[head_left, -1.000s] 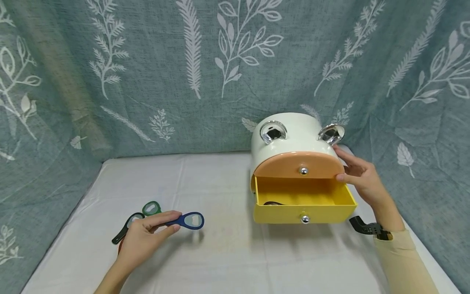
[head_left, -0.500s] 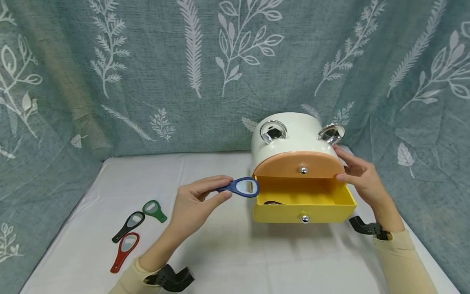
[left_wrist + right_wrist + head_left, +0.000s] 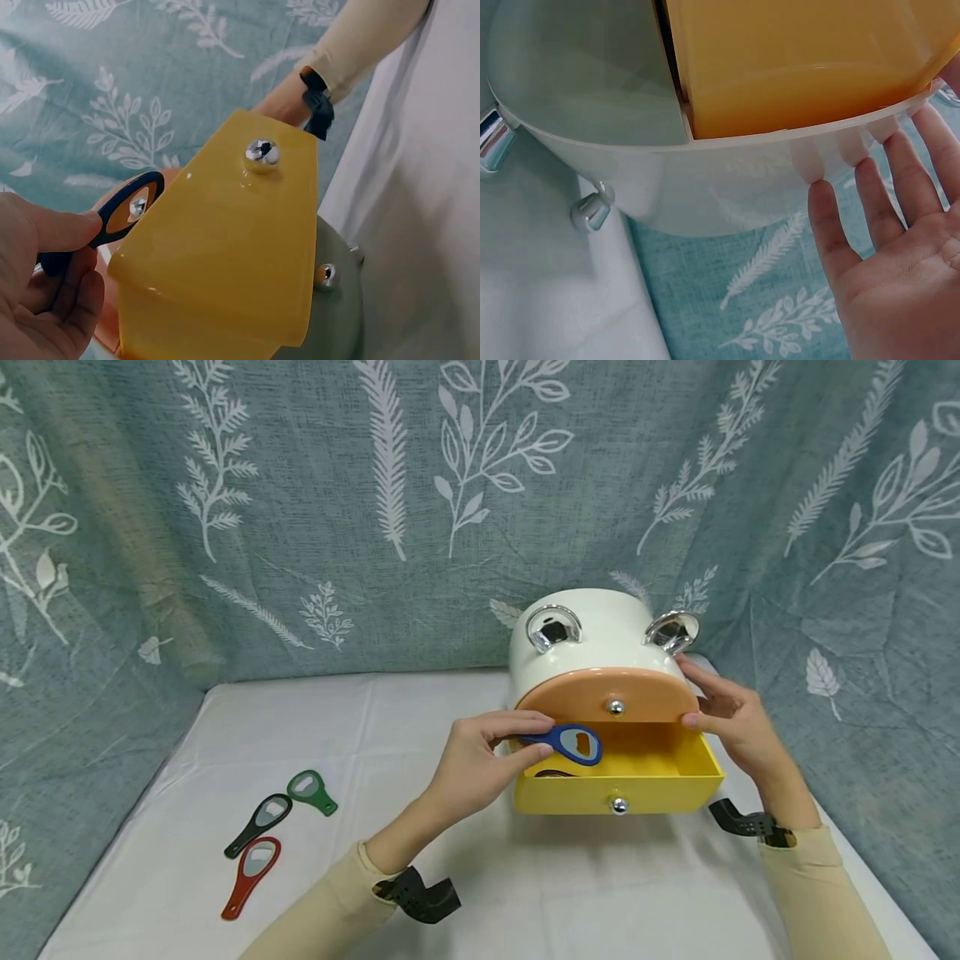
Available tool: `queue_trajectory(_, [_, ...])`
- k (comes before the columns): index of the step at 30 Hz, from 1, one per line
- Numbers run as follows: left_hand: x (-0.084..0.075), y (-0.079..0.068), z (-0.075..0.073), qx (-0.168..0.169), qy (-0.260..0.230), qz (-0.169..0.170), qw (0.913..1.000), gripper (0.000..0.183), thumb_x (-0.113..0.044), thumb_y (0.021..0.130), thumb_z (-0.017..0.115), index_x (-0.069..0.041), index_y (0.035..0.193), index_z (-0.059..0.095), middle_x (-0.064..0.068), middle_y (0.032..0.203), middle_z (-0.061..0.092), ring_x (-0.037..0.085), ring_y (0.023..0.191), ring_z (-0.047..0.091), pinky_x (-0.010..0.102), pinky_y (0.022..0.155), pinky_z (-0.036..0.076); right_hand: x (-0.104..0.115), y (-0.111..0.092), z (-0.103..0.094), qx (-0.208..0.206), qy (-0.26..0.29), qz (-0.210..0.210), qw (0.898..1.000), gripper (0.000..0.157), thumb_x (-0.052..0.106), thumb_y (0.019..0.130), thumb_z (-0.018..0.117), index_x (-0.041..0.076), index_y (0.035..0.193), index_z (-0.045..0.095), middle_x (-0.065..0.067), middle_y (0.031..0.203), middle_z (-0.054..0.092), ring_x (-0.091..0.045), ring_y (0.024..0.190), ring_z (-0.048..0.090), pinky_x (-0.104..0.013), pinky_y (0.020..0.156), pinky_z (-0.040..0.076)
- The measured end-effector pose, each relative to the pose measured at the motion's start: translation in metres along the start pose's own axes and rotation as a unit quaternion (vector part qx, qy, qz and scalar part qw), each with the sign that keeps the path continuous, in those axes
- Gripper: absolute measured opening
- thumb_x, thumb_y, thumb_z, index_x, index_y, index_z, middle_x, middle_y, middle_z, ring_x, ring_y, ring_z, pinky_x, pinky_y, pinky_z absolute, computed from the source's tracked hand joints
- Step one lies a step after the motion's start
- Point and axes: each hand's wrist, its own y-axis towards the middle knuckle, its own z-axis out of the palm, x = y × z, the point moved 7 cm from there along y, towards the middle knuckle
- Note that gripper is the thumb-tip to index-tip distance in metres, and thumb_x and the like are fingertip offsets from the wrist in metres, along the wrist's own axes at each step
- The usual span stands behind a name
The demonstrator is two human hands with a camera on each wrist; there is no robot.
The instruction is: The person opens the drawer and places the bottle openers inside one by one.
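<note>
My left hand [image 3: 491,760] pinches the handle of a blue bottle opener [image 3: 588,762] between thumb and fingers. The opener's looped head is over the pulled-out yellow drawer [image 3: 570,797]; in the left wrist view the blue opener [image 3: 120,196] appears beside the drawer's front edge. A dark curved thing [image 3: 553,773] lies in the drawer, mostly hidden by its front wall. The drawer belongs to a white rounded, animal-shaped cabinet [image 3: 600,627]. Straight fingers of my right hand [image 3: 904,232] press against the cabinet's side, with the thumb at its front edge.
Green [image 3: 313,792], black [image 3: 264,818] and red [image 3: 251,872] bottle openers lie on the white cloth at the left. An orange upper drawer [image 3: 585,689] with a silver knob is closed. Behind the table hangs a patterned green-blue curtain [image 3: 300,527].
My left hand has carried the blue bottle opener rightward from beside the other openers to over the yellow drawer. My right hand stays on the cabinet's side.
</note>
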Motion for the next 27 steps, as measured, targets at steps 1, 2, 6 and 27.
queue_trajectory(1, [0.001, 0.001, 0.002, 0.001, 0.005, 0.000, 1.0000, 0.024, -0.001, 0.083, 0.078, -0.001, 0.106, 0.076, 0.004, 0.108, 0.072, 0.016, 0.107, 0.064, 0.033, 0.092, 0.051, 0.000, 0.000, 0.000, 0.000, -0.001, 0.001, 1.000, 0.063, -0.022, 0.087, 0.059, -0.007, 0.145, 0.039, -0.008, 0.153, 0.039, -0.019, 0.133, 0.045, -0.027, 0.100, 0.043])
queue_trajectory(2, [0.001, 0.002, 0.003, 0.003, 0.008, -0.001, 1.0000, 0.024, -0.001, 0.083, 0.078, -0.001, 0.106, 0.076, 0.004, 0.108, 0.072, 0.016, 0.106, 0.064, 0.032, 0.092, 0.051, -0.001, 0.001, 0.000, 0.000, -0.002, 0.002, 1.000, 0.063, -0.022, 0.087, 0.059, -0.007, 0.145, 0.040, -0.008, 0.153, 0.039, -0.019, 0.132, 0.045, -0.028, 0.100, 0.044])
queue_trajectory(6, [0.002, 0.006, 0.008, 0.021, 0.033, -0.002, 0.9992, 0.025, -0.003, 0.083, 0.079, -0.002, 0.108, 0.076, 0.003, 0.109, 0.071, 0.014, 0.105, 0.064, 0.031, 0.089, 0.052, -0.002, 0.001, -0.001, -0.002, -0.005, 0.006, 1.000, 0.063, -0.021, 0.087, 0.059, -0.006, 0.145, 0.040, -0.008, 0.152, 0.040, -0.019, 0.130, 0.047, -0.028, 0.099, 0.044])
queue_trajectory(27, [0.007, -0.052, -0.064, -0.037, 0.169, 0.066, 0.9828, 0.024, -0.002, 0.086, 0.076, -0.013, 0.107, 0.070, -0.003, 0.100, 0.065, 0.018, 0.088, 0.060, 0.030, 0.074, 0.053, -0.001, 0.000, -0.001, -0.007, -0.007, 0.009, 1.000, 0.063, -0.020, 0.087, 0.060, -0.006, 0.145, 0.041, -0.007, 0.152, 0.040, -0.019, 0.130, 0.048, -0.027, 0.099, 0.044])
